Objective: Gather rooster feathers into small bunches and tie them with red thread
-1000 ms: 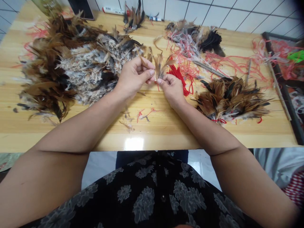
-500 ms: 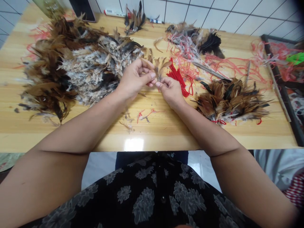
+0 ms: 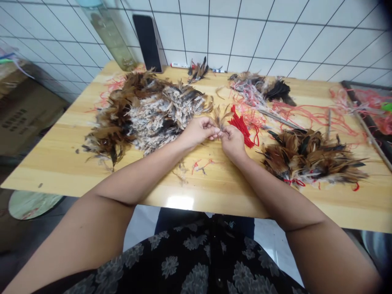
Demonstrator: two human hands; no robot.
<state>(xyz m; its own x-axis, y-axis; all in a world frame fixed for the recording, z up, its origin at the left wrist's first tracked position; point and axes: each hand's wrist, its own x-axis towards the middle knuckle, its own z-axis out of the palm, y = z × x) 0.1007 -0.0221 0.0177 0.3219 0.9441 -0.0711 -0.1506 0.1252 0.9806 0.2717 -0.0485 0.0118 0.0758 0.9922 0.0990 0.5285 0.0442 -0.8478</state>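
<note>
Over the middle of the table, my left hand (image 3: 200, 132) pinches the base of a small brown feather bunch (image 3: 219, 117) between thumb and fingers. My right hand (image 3: 233, 142) meets it there, its fingertips closed on the same base. The bunch stands upright with its tips fanned out; any thread at its base is too small to make out. Just right of it lies a bundle of red strings (image 3: 240, 127). To the left of my hands spreads a big pile of brown, black and whitish feathers (image 3: 153, 112). Bundled brown feathers (image 3: 309, 155) with red ties lie at right.
Along the tiled wall stand a tall bottle (image 3: 112, 41) and a dark phone (image 3: 148, 43), with a marker (image 3: 179, 65) lying nearby. Pink and white string scraps (image 3: 251, 94) and a thin stick (image 3: 278, 118) lie behind. A dark-framed tray (image 3: 361, 116) sits right; a cardboard box (image 3: 30, 110) stands left.
The camera view has tilted up and swung left, bringing the bottle and box into view. My hands remain together at the feather bunch, my right fingertips now closer against my left.
</note>
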